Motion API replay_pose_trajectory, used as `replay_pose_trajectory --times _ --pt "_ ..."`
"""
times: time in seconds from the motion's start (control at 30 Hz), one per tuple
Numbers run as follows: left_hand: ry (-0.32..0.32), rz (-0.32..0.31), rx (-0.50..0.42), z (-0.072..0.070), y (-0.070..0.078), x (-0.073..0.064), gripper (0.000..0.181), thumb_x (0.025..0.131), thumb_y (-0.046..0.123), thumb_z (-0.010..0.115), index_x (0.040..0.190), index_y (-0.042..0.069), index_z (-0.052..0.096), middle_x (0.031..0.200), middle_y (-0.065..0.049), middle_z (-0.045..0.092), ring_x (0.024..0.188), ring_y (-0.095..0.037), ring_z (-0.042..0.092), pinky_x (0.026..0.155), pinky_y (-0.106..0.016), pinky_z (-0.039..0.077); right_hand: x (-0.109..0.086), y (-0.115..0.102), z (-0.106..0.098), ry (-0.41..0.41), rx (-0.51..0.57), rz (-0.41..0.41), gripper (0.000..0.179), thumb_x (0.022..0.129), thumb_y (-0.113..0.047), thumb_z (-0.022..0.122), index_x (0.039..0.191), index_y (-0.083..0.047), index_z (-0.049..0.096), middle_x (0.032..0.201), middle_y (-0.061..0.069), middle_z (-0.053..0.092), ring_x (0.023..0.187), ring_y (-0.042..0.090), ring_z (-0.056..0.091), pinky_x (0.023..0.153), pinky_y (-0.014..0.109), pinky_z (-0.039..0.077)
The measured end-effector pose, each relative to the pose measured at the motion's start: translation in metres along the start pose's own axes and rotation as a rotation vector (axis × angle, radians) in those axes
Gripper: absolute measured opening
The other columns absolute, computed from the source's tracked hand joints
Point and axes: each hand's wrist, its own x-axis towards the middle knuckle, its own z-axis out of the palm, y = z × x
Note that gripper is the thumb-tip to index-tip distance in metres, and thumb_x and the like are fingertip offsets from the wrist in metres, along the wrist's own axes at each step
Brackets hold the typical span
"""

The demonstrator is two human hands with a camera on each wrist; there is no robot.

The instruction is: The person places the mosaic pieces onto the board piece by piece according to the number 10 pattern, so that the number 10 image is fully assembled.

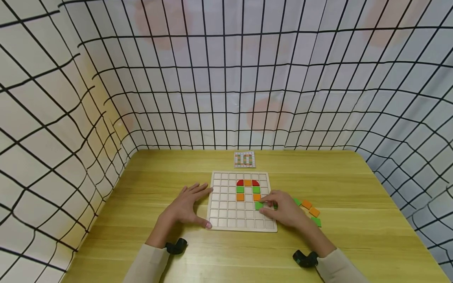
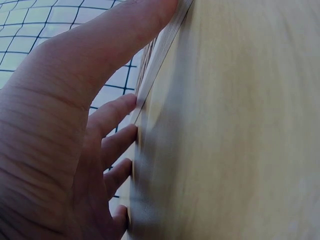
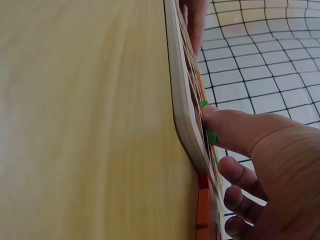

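Note:
A pale wooden grid board point(image 1: 223, 220) lies on the table. On it, red rounded-corner tiles point(image 1: 240, 183), orange square tiles point(image 1: 240, 197) and green square tiles point(image 1: 240, 189) form an arch. My right hand point(image 1: 283, 208) is over the board's right side, thumb and index finger pinching a green square tile point(image 1: 259, 206) at the lower end of the arch's right column. Another bit of green point(image 1: 275, 205) shows below the fingers, partly hidden. With fingers spread, my left hand point(image 1: 185, 204) rests at the board's left edge, thumb point(image 2: 135, 20) near its lower corner.
Several loose orange tiles point(image 1: 306, 204) and green tiles point(image 1: 316, 222) lie on the wooden table point(image 1: 354, 236) right of the board, partly behind my right hand. Behind the board lies a small pattern card point(image 1: 244, 159). Black netting point(image 1: 233, 90) surrounds the table's back and sides.

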Motion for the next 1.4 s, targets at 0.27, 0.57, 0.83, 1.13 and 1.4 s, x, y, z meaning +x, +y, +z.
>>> replay_pose_trajectory --times 0.27,0.57,0.83,1.13,1.4 --pt "-0.009 -0.008 0.012 0.001 -0.002 0.001 0.124 0.057 0.081 0.083 0.162 0.032 0.036 0.171 0.002 0.026 0.161 -0.033 0.016 0.127 -0.066 0.007 0.003 -0.002 0.0 0.016 -0.028 -0.008 0.026 0.088 -0.034 0.083 0.111 -0.021 0.081 0.084 -0.012 0.057 0.078 0.01 0.051 0.068 0.024 0.041" --pt "-0.006 0.0 0.01 -0.001 -0.001 0.002 0.122 0.058 0.078 0.085 0.161 0.031 0.038 0.171 0.0 0.028 0.16 -0.036 0.018 0.126 -0.068 0.009 0.004 0.0 0.0 0.027 -0.01 -0.013 0.025 0.089 -0.033 0.082 0.111 -0.022 0.08 0.085 -0.011 0.059 0.08 0.011 0.051 0.07 0.024 0.042" --pt "-0.01 0.0 0.01 0.0 -0.001 0.002 0.123 0.058 0.078 0.085 0.161 0.03 0.038 0.171 -0.002 0.029 0.16 -0.037 0.018 0.125 -0.069 0.01 -0.001 0.005 -0.008 0.039 0.0 0.059 0.027 0.09 -0.034 0.082 0.113 -0.021 0.08 0.092 -0.009 0.062 0.087 0.013 0.054 0.078 0.03 0.047" --pt "-0.02 -0.017 0.013 0.003 -0.003 0.0 0.124 0.057 0.082 0.083 0.161 0.033 0.036 0.171 0.002 0.027 0.16 -0.034 0.016 0.127 -0.066 0.008 -0.005 0.017 -0.02 0.075 -0.031 0.073 0.025 0.089 -0.03 0.083 0.111 -0.018 0.081 0.096 -0.006 0.066 0.087 0.013 0.056 0.078 0.029 0.051" --pt "-0.016 -0.023 0.01 0.003 -0.003 0.001 0.125 0.056 0.082 0.083 0.161 0.034 0.035 0.171 0.002 0.027 0.161 -0.033 0.016 0.127 -0.066 0.007 -0.016 0.035 -0.033 0.114 -0.083 0.082 0.027 0.09 -0.035 0.081 0.112 -0.018 0.079 0.099 -0.006 0.07 0.087 0.012 0.056 0.077 0.032 0.05"
